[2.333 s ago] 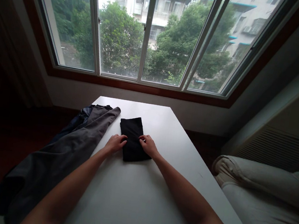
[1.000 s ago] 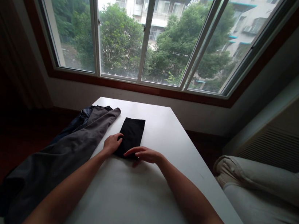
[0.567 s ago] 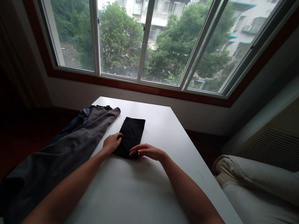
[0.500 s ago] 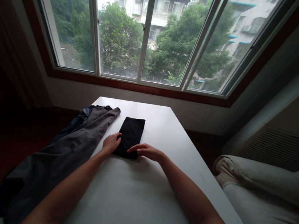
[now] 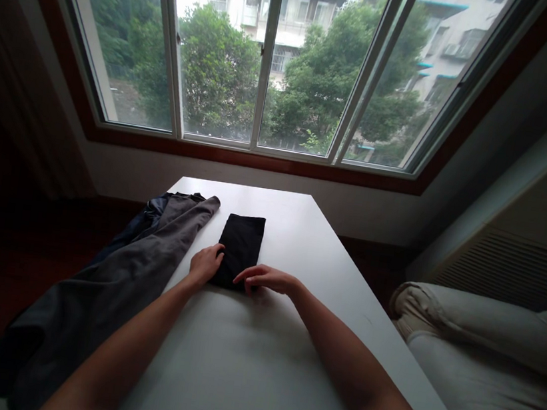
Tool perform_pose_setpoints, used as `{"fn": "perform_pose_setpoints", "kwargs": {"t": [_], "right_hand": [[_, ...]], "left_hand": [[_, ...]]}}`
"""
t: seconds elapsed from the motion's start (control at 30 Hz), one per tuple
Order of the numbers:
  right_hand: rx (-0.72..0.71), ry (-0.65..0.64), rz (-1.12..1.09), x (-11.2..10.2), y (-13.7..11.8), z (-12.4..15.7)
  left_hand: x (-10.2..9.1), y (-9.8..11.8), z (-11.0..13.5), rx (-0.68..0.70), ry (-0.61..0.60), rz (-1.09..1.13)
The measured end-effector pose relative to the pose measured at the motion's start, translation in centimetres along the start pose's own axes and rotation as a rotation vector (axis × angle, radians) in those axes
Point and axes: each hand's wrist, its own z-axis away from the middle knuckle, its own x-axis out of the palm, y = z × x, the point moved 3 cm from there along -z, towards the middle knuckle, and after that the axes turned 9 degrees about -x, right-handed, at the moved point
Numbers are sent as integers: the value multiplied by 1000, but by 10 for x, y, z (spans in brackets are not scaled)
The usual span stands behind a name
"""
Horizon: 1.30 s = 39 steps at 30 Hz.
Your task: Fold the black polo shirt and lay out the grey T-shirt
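Small folded black cloth rectangle [image 5: 241, 244] lies flat mid-way up white table [image 5: 252, 364]. Left hand [image 5: 205, 264] on its left edge, fingers curled; whether it grips, cannot tell. Right hand [image 5: 266, 277] spread open, fingertips on near edge. Grey garment [image 5: 145, 262] draped just left.
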Motion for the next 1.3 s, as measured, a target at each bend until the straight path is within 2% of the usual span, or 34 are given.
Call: {"fn": "perform_pose_setpoints", "kwargs": {"t": [0.27, 0.6, 0.87, 0.97, 1.13, 1.2, 1.3], "right_hand": [[-29, 34, 24, -2, 0, 0], [64, 64, 6, -15, 4, 4], [57, 48, 63, -14, 3, 7], [13, 179, 120, -19, 7, 3], [-138, 611, 413, -24, 16, -9], [-195, 703, 583, -19, 14, -11], [-258, 767, 821, -8, 7, -10]], "left_hand": [[-1, 0, 1, 1, -13, 4], [-1, -2, -1, 36, 5, 3], [-1, -6, -4, 23, -3, 12], [-1, -8, -6, 18, -5, 18], [1, -11, -9, -1, -4, 23], [1, -11, -10, -5, -3, 24], [2, -12, -10, -9, 0, 26]]}}
